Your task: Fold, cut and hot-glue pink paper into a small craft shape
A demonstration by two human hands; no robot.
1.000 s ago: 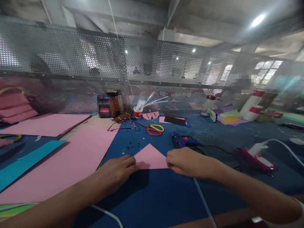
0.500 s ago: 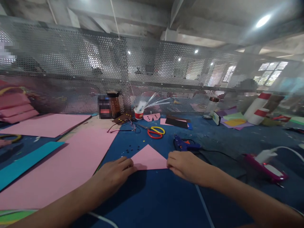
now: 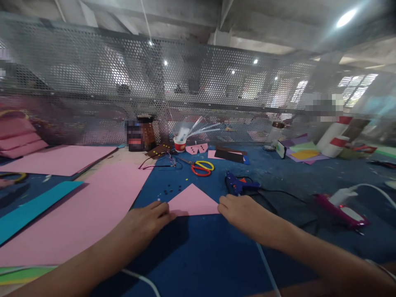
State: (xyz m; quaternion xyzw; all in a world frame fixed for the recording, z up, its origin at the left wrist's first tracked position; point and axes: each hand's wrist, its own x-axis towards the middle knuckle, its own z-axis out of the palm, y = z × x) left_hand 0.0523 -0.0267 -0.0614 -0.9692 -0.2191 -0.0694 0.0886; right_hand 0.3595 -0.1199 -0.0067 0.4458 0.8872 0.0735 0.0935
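A pink paper triangle [image 3: 192, 202] lies on the blue tabletop with its point facing away from me and its long edge towards me. My left hand [image 3: 153, 218] is closed at the triangle's left corner, fingers pressed together on the paper. At the right corner, my right hand [image 3: 235, 208] pinches the paper, its thumb hidden from view. Just beyond my right hand rests a blue glue gun [image 3: 243, 183]. Scissors [image 3: 202, 168] with red and yellow handles lie past the triangle's tip. Several small black dots [image 3: 168, 189] are scattered near my left hand.
Large pink sheets [image 3: 93, 210] and a teal strip [image 3: 40, 210] cover the left side. A paper cup [image 3: 180, 144], glasses [image 3: 157, 165] and a dark-lidded jar [image 3: 147, 132] stand or lie farther back. A magenta power strip [image 3: 343, 212] is at right. A perforated metal screen [image 3: 198, 82] closes off the back.
Both hands stay at the triangle's two lower corners. The left hand's fingers have shifted slightly on the paper. The whole view has moved a little.
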